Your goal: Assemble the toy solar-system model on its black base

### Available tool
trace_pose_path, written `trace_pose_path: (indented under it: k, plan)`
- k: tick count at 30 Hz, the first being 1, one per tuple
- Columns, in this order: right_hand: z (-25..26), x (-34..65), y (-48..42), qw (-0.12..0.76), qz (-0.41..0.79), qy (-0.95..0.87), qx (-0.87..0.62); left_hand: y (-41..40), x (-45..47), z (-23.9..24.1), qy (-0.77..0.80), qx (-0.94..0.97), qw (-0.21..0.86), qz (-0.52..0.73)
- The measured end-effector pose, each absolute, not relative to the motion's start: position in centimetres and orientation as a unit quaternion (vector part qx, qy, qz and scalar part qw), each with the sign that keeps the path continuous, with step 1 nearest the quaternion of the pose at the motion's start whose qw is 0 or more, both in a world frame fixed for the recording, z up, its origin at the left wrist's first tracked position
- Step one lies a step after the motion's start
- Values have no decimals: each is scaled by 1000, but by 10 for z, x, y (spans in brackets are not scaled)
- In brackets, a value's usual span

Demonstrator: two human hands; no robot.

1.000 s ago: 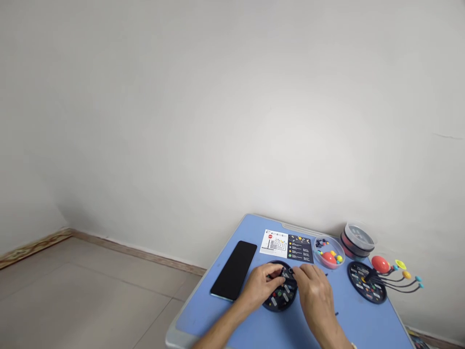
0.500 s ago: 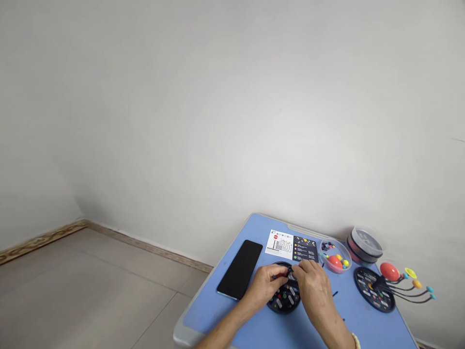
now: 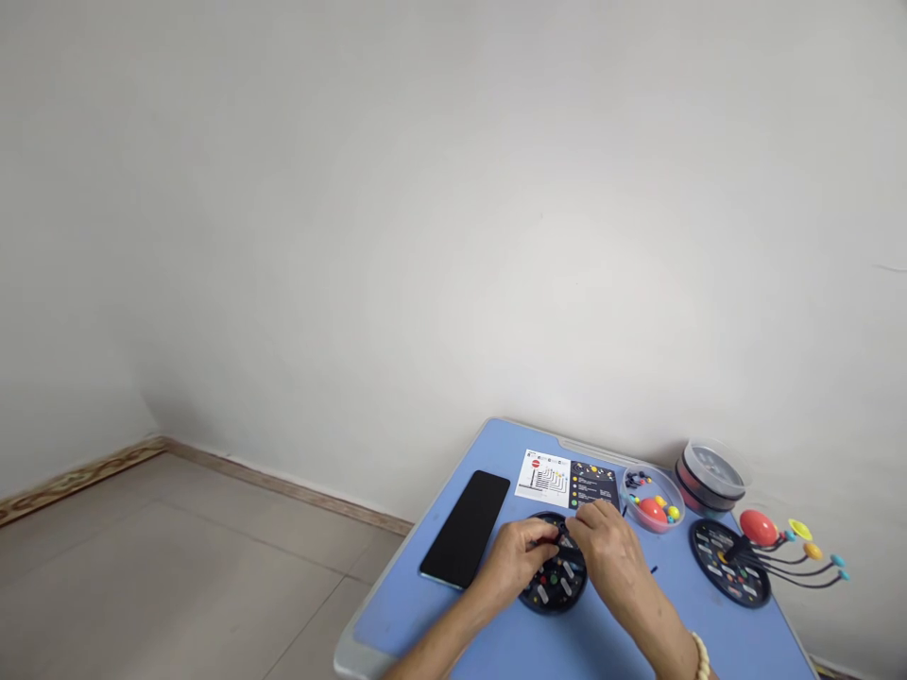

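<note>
Over a round black base (image 3: 553,595) printed with coloured dots and pale labels, my two hands work close together. My left hand (image 3: 516,559) is closed, thumb and index finger pinching a small dark part that is mostly hidden. Beside it, my right hand (image 3: 606,546) is closed with bent fingers at the same spot; what its fingertips hold is hidden behind the hand. The base lies flat on the blue table (image 3: 403,604), partly covered by both hands.
A black phone (image 3: 466,529) lies left of the base. Behind are a printed instruction sheet (image 3: 542,477), a clear bowl (image 3: 662,527) with coloured balls and dark pieces, and stacked round containers (image 3: 712,477). An assembled planet model (image 3: 729,564) stands right, its arms overhanging the table edge.
The view has shifted slightly. Both hands stay together over the base, with only small finger movement; the bracelet on the right wrist shows more now.
</note>
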State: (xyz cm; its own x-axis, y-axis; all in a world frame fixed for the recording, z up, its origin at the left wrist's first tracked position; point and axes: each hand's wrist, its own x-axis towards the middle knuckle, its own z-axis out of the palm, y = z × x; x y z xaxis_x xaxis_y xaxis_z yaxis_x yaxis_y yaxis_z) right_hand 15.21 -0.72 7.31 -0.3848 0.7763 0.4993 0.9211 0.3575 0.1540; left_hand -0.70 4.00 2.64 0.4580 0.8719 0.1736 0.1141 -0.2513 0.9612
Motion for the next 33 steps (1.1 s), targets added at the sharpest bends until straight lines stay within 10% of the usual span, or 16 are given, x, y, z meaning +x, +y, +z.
trace_pose_path:
  k: [33]
  plan:
    - [87,158,-5,170,-79,-821,-540,41,-8,24,368,698,481,382]
